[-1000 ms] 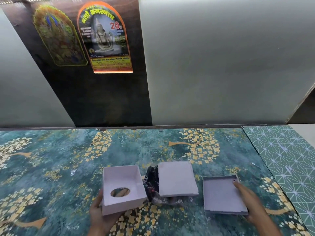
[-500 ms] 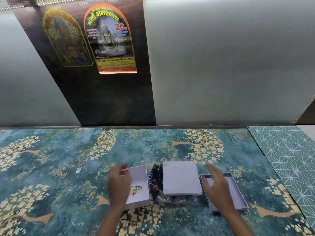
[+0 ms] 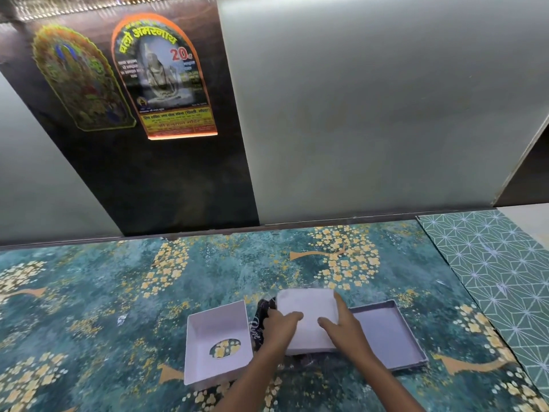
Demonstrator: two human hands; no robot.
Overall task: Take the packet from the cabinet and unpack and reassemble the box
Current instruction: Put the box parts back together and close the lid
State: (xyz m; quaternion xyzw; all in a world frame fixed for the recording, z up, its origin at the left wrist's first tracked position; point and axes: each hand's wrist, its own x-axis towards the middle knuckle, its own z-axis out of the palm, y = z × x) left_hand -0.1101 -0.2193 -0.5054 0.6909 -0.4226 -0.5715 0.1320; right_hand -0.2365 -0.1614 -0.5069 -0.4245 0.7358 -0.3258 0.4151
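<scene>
Three white box parts lie on the teal flowered surface (image 3: 89, 292). A white insert tray with a round hole (image 3: 217, 331) rests at the left, free of both hands. In the middle a white closed box part (image 3: 309, 304) sits on a dark crinkled plastic packet (image 3: 260, 322). My left hand (image 3: 279, 325) grips that part's left edge and my right hand (image 3: 341, 325) grips its right side, thumb on top. A shallow white box lid (image 3: 389, 331) lies open side up at the right, untouched.
Frosted grey cabinet doors (image 3: 371, 99) and a dark panel with two posters (image 3: 160, 75) rise behind the surface. A green geometric-patterned panel (image 3: 502, 269) borders the right side.
Both hands left the outer parts and came together on the middle white part. The holed tray now lies flat at the left, and the lid rests alone at the right.
</scene>
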